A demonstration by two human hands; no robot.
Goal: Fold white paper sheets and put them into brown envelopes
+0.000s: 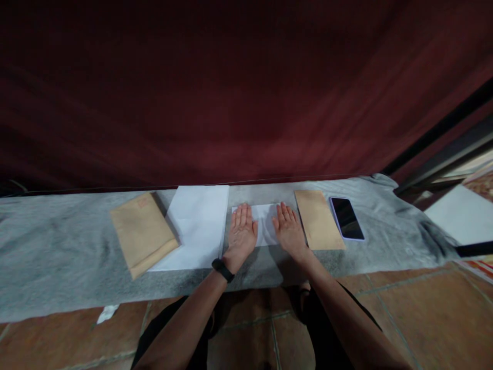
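A small white sheet of paper (265, 226), perhaps folded, lies flat in the middle of the grey cloth. On its left end my left hand (242, 231) rests palm down, fingers stretched out. My right hand (288, 228) lies flat over its right end, fingers extended, close to a brown envelope (320, 220). To the left of my left hand is a larger stack of white paper (200, 221). A thicker stack of brown envelopes (142, 231) overlaps that paper's left edge at an angle. Parts of the small sheet are hidden under both hands.
A phone (347, 218) in a purple case lies right of the single envelope. The grey cloth (61, 246) covers the long narrow surface. A dark red curtain (246, 103) hangs behind it. A white scrap (107, 313) lies on the tiled floor (431, 308).
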